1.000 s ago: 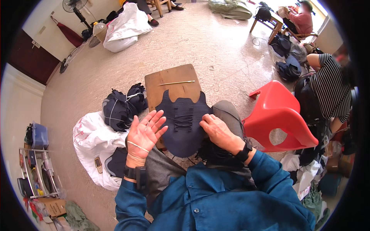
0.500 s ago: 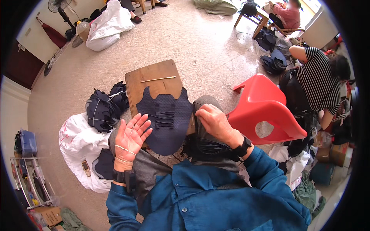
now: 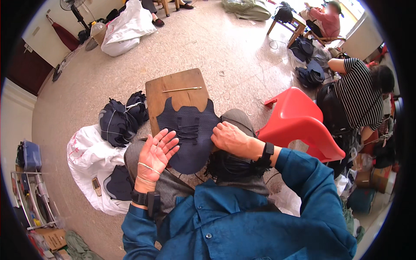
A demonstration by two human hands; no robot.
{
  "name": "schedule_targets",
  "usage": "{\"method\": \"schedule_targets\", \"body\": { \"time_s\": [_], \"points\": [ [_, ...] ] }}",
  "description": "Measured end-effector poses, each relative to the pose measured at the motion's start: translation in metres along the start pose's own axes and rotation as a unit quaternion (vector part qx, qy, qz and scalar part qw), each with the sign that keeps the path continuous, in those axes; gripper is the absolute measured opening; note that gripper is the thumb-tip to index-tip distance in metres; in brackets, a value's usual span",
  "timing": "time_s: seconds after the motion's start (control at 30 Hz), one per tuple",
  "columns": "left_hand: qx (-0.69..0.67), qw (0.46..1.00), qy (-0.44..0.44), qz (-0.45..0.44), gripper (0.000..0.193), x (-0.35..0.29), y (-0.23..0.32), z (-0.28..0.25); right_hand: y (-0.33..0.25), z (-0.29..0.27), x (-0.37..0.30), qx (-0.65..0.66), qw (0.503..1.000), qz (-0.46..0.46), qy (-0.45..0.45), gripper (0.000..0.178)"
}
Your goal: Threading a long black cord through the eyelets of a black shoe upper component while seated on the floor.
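A navy shoe upper [image 3: 190, 158] with dark laces [image 3: 188, 130] threaded across its middle lies partly on a wooden stool [image 3: 175, 82] in front of me. My left hand [image 3: 158, 154] is palm up at the upper's left edge, fingers spread, with a pale band [image 3: 149, 167] round its wrist. At the upper's right edge my right hand [image 3: 232, 139] is closed, knuckles up. Whatever its fingertips pinch is hidden. A slim pale stick-like tool [image 3: 182, 89] rests across the stool. A bundle of black laces [image 3: 236, 167] lies over my right thigh.
Tied bundles of dark uppers [image 3: 117, 121] and a white sack [image 3: 84, 151] with a phone [image 3: 96, 186] on it lie at my left. A red plastic chair [image 3: 299, 117] stands at right, near a person in a striped shirt [image 3: 359, 93]. Another person [image 3: 327, 21] sits farther back.
My right hand has come left and slightly down, from above my thigh to the upper's right edge. The left hand stays palm up; the whole view has shifted a little.
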State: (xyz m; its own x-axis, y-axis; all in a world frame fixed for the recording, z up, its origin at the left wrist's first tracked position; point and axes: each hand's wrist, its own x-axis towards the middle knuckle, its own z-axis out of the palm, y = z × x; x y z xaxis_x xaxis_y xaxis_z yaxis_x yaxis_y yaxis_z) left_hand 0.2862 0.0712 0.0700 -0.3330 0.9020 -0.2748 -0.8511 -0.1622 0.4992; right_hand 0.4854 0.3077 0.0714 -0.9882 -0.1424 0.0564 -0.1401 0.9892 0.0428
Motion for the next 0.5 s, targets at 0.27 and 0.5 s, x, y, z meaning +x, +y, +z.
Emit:
{"method": "schedule_targets", "body": {
  "time_s": [0.27,0.5],
  "points": [
    [0.002,1.000,0.010,0.026,0.060,-0.004,0.003,0.004,0.006,-0.001,0.019,-0.079,0.990,-0.109,-0.030,0.011],
    [0.005,0.999,0.025,0.025,0.053,-0.006,0.017,0.007,0.011,0.002,0.014,-0.077,0.990,-0.112,-0.026,0.009]
  ]
}}
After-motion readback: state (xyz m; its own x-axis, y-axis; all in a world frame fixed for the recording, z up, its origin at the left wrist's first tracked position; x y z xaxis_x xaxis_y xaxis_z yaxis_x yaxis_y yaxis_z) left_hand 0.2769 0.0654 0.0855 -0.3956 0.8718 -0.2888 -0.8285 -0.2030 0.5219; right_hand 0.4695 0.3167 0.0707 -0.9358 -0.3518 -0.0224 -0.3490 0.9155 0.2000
